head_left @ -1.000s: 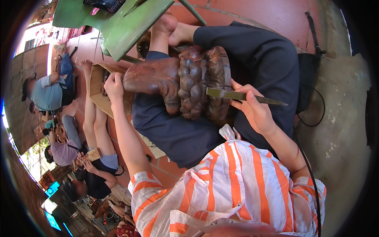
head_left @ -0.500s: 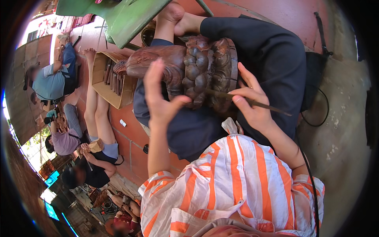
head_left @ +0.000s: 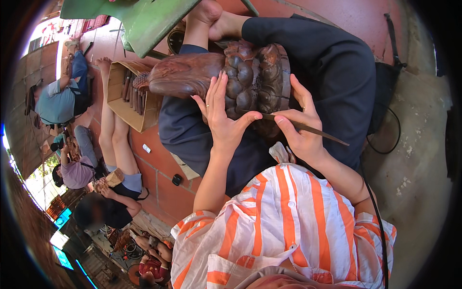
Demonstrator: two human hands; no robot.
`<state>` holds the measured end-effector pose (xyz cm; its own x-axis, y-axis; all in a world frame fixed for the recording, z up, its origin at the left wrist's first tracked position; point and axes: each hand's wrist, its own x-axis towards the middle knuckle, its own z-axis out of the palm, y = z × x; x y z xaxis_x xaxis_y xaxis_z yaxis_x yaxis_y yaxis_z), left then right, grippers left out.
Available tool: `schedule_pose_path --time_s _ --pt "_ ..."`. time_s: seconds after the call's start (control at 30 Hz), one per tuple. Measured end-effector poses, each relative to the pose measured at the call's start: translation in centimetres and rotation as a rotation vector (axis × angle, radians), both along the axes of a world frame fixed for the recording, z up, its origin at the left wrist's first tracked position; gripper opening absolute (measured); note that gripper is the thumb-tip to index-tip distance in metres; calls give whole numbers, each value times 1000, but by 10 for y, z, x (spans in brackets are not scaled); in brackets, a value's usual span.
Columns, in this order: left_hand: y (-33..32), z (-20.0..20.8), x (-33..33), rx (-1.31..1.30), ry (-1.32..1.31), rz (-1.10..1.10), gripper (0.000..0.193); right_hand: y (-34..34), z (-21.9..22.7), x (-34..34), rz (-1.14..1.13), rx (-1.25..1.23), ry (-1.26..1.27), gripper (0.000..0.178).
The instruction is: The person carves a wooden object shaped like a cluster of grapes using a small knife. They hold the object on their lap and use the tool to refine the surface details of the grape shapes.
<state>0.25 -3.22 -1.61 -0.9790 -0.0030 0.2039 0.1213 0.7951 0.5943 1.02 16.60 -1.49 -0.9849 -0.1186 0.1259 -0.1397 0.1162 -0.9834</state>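
A dark brown wooden carving lies sideways across my lap, with rows of rounded bulges and a flat base end at the right. My right hand is closed round a slim, tapered metal file, its index finger stretched up along the carving's base. The file's inner end meets the carving's near side. My left hand rests on the bulges with fingers stretched out, its thumb at the file's inner end. Whether that thumb presses the file or the wood I cannot tell.
A cardboard box of wooden-handled tools stands at the left, beside a green plastic chair. A small black object and a white one lie on the red tiles. Several people sit farther left; one holds a wood block.
My left hand has come down and to the right, from above the carving onto its bulges, thumb beside the file's end. The right hand with the file has shifted slightly left.
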Motion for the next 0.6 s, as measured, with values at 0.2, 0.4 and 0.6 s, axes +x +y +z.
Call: schedule_pose_path --time_s 0.2,0.4,0.6 --pt "24 3 -3 -41 -9 132 98 6 -4 -4 -52 -211 -91 13" --pt "15 11 -4 41 -104 54 92 10 1 -3 -3 -203 -139 13" --pt "10 17 -4 119 -166 62 84 4 -2 -2 -8 -59 -57 11"
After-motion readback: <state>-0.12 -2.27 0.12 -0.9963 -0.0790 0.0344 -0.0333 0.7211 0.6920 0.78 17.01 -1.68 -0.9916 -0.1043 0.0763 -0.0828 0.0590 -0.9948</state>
